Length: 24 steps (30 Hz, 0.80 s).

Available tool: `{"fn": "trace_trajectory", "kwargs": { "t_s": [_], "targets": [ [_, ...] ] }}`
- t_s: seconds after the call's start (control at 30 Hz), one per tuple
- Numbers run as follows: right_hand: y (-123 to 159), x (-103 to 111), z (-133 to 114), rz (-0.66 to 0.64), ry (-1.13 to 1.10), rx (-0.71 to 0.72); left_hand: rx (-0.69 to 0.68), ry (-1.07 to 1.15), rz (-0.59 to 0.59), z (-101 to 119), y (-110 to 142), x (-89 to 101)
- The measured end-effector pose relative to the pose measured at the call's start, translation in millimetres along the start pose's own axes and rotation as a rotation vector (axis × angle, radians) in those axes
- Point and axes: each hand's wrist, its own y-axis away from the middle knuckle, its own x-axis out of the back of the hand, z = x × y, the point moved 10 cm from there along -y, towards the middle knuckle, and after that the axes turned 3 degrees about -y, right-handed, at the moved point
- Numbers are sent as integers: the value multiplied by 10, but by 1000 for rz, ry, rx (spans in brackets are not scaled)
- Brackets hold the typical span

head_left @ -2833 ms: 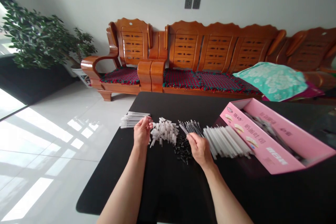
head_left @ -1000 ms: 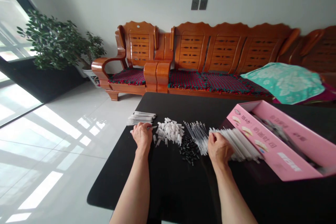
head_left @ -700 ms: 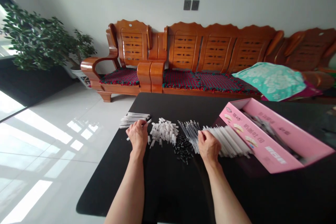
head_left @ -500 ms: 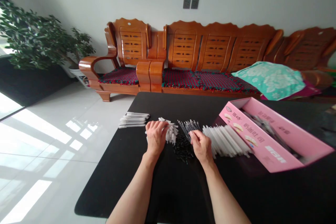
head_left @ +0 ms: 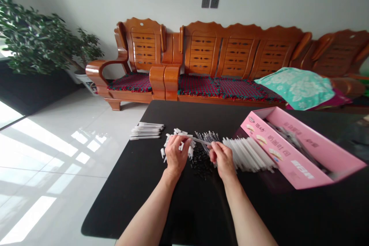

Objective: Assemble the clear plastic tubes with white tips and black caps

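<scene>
A slim, whitish pen [head_left: 199, 140] spans the gap between my hands, slightly tilted. Its right end is pinched by my right hand [head_left: 223, 159], in front of the clear pen barrels [head_left: 249, 154]. My left hand [head_left: 176, 154] has its thumb and fingers closed at the other end, above the white pen caps [head_left: 163, 153]; its fingertips partly hide that end. Thin pen refills [head_left: 210, 137] lie behind the pen, and small black plugs [head_left: 201, 164] are heaped below it. Capped pens [head_left: 147, 130] lie side by side to the left.
A pink box [head_left: 276, 153] with dark and clear contents stands on the right of the black table [head_left: 129, 196]. Behind the table is a wooden sofa [head_left: 206, 52] with a turquoise cushion [head_left: 300, 88]. A potted plant [head_left: 43, 42] stands at the left.
My left hand laid a pen down at the left, then moved right over the caps. My right hand left the barrels, and both hands have come together on a pen.
</scene>
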Motion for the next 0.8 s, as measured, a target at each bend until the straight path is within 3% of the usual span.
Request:
{"fn": "trace_trajectory", "kwargs": {
  "t_s": [0.1, 0.23, 0.37, 0.8],
  "targets": [
    [-15, 65, -7, 51, -77, 23, 164, 143, -64, -183, 23, -109],
    [15, -61, -42, -46, -53, 18, 467, 617, -265, -421, 121, -551],
    [42, -185, 17, -134, -25, -40, 645, 909, -230, -545, 165, -686],
    [75, -255, 37, -212, 31, -58, 642, 967, -217, -571, 153, -678]
  ]
}}
